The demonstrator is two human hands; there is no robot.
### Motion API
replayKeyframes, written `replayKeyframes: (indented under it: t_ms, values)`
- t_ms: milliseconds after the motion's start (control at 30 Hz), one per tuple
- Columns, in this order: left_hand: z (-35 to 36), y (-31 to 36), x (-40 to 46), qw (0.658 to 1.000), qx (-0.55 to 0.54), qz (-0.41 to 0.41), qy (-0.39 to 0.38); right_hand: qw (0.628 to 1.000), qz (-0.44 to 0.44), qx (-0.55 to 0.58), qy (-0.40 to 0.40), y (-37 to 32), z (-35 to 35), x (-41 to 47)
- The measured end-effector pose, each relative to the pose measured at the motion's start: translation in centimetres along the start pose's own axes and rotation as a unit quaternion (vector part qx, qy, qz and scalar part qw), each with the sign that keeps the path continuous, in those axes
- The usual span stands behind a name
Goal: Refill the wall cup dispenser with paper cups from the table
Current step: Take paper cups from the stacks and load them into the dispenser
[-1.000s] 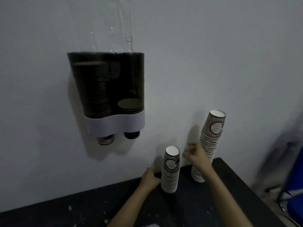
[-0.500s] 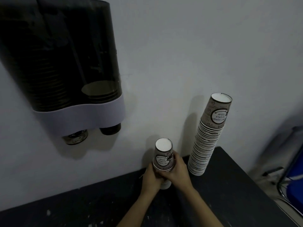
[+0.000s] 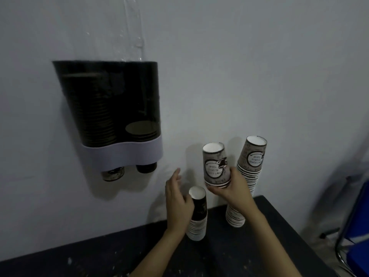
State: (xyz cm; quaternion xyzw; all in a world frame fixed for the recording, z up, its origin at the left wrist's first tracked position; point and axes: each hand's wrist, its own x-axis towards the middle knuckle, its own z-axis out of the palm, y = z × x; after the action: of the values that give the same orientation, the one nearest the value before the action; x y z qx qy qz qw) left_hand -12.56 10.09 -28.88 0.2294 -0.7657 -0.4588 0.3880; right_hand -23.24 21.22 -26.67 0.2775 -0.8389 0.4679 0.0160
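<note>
Pale grey wall (image 3: 259, 66) behind everything | strip of clear, glossy tape or plastic (image 3: 134, 29) running vertically on wall | blue chair with metal frame (image 3: 357, 232) at far right edge, blurred, possibly a folding chair

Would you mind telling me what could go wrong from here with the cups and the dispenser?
1. The tall stack leans beside the right hand; a brush might topple it.
2. The left hand only rests open against the short stack, which could tip.
3. The lifted cups are pinched low, so they may slip before reaching the dispenser.
</note>
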Motion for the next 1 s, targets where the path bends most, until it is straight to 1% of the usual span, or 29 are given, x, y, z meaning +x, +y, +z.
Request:
replayKeyframes:
  t_ms: [67, 100, 167, 233, 300, 367, 400, 433, 467, 500, 533, 567, 633, 667, 700, 767, 800, 833, 867, 933, 1000]
  values:
    - [-0.8, 3.1, 0.4, 0.999, -0.024, 0.028, -0.023, 0.99, -0.005, -0.125, -0.066, -1.3, -1.5, -0.7]
    - [-1.4, 4.4, 0.5, 0.998, -0.032, 0.037, -0.043, 0.984, -0.004, -0.151, -0.094, -2.2, -2.2, -1.1]
    - [-2.5, 6.5, 0.6, 0.996, -0.042, 0.044, -0.069, 0.981, -0.007, -0.153, -0.117, -4.0, -3.7, -2.0]
    - [-3.6, 7.9, 0.4, 0.996, -0.038, 0.039, -0.074, 0.99, -0.008, -0.091, -0.107, -5.5, -5.1, -2.4]
    - [-5.2, 9.0, 0.3, 0.995, -0.045, 0.049, -0.071, 0.994, 0.005, 0.042, -0.101, -7.6, -6.3, -3.1]
    - [-7.0, 10.1, 0.5, 0.993, -0.056, 0.076, -0.065, 0.979, 0.01, 0.184, -0.087, -10.3, -7.2, -3.6]
    - [-7.9, 10.6, 0.9, 0.993, -0.045, 0.091, -0.062, 0.968, 0.007, 0.243, -0.064, -12.0, -7.7, -3.6]
    - [-8.8, 10.7, 1.2, 0.992, -0.023, 0.11, -0.06, 0.957, -0.001, 0.289, -0.036, -13.9, -8.2, -3.4]
    - [-9.8, 10.7, 1.4, 0.989, 0.026, 0.134, -0.059, 0.948, -0.016, 0.319, -0.004, -15.9, -8.8, -3.0]
    - [-10.9, 10.7, 1.7, 0.979, 0.094, 0.178, -0.032, 0.941, -0.038, 0.334, 0.029, -18.1, -9.5, -2.6]
    - [-11.8, 10.1, 2.3, 0.949, 0.202, 0.241, 0.008, 0.937, -0.065, 0.339, 0.061, -20.2, -10.1, -2.0]
    - [-12.8, 9.7, 2.8, 0.917, 0.283, 0.28, 0.017, 0.931, -0.098, 0.339, 0.092, -22.6, -10.7, -1.4]
    - [-14.5, 9.5, 3.8, 0.853, 0.446, 0.27, 0.01, 0.921, -0.179, 0.314, 0.148, -27.3, -11.4, 0.2]
    - [-15.0, 9.3, 4.2, 0.821, 0.508, 0.261, 0.0, 0.92, -0.215, 0.283, 0.164, -29.2, -11.4, 1.2]
    - [-15.6, 9.1, 4.8, 0.812, 0.53, 0.245, -0.012, 0.923, -0.245, 0.245, 0.168, -31.5, -10.9, 2.2]
    - [-16.8, 7.9, 5.6, 0.793, 0.558, 0.244, -0.003, 0.941, -0.267, 0.15, 0.144, -34.8, -9.2, 4.4]
    - [-17.0, 7.0, 6.0, 0.789, 0.56, 0.254, -0.005, 0.951, -0.27, 0.093, 0.12, -35.9, -8.1, 5.5]
    - [-17.1, 6.2, 6.2, 0.776, 0.574, 0.261, -0.012, 0.958, -0.27, 0.035, 0.091, -36.6, -7.0, 6.5]
    - [-16.9, 5.2, 6.5, 0.768, 0.574, 0.284, 0.005, 0.962, -0.266, -0.02, 0.061, -36.9, -5.9, 7.2]
    - [-17.0, 5.0, 6.7, 0.769, 0.567, 0.296, 0.018, 0.961, -0.251, -0.118, -0.004, -36.6, -4.2, 8.1]
    - [-16.9, 5.3, 6.5, 0.77, 0.562, 0.301, 0.024, 0.947, -0.245, -0.199, -0.06, -35.7, -3.0, 8.4]
